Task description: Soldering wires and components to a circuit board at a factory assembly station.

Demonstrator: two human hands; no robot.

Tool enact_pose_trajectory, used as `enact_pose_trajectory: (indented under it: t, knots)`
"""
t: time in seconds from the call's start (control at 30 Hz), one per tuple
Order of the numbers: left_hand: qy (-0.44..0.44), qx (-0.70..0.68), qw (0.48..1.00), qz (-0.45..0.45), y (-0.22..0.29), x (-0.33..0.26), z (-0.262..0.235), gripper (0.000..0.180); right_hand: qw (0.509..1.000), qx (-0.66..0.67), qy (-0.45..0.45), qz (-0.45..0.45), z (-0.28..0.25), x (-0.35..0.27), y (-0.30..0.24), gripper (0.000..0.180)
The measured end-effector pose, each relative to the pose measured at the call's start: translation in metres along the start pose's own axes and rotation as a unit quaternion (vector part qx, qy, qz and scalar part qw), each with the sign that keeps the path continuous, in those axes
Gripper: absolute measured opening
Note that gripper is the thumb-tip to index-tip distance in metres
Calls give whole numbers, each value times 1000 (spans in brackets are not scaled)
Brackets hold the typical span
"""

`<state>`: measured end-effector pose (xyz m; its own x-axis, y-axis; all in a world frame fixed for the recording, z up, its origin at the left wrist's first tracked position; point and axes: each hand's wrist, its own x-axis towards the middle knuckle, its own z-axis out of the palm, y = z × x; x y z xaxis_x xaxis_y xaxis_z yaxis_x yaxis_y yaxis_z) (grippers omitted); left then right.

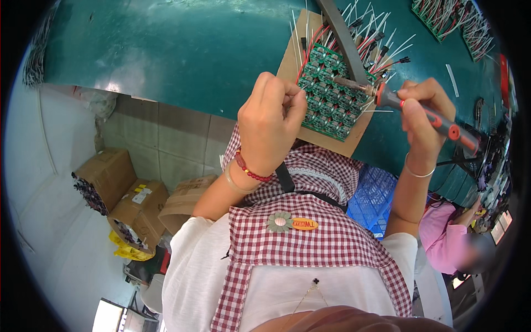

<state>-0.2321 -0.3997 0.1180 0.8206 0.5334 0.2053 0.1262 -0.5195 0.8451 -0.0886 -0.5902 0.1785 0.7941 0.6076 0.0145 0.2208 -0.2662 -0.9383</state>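
My right hand (426,113) grips a soldering iron (392,99) with a dark grey and red handle. Its tip points left, over a panel of small green circuit boards (332,102). The panel lies on a brown board (345,145) on the green table. At the panel's left edge, my left hand (274,113) is closed in a pinch. A thin red wire (303,69) runs down to its fingertips. More red, black and white wires (379,41) fan out from the panel's far side. A dark grey bar (345,41) slants across the panel, close to the iron.
The green table (166,50) stretches left. More wired boards (442,19) lie at the far right, near a white strip (452,80). Cardboard boxes (138,207) stand on the floor at left. A blue plastic crate (373,193) is below the table edge. Another person in pink (440,235) sits at right.
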Motion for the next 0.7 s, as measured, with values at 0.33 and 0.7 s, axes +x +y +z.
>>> enact_pose_trajectory:
  t: [0.33,0.7]
  knots:
    - [15,39,999,23,-2,1,1,18,995,86,-14,38,14,5,12,15]
    - [4,54,998,34,-8,2,8,17,993,96,-58,40,15,15,10,13]
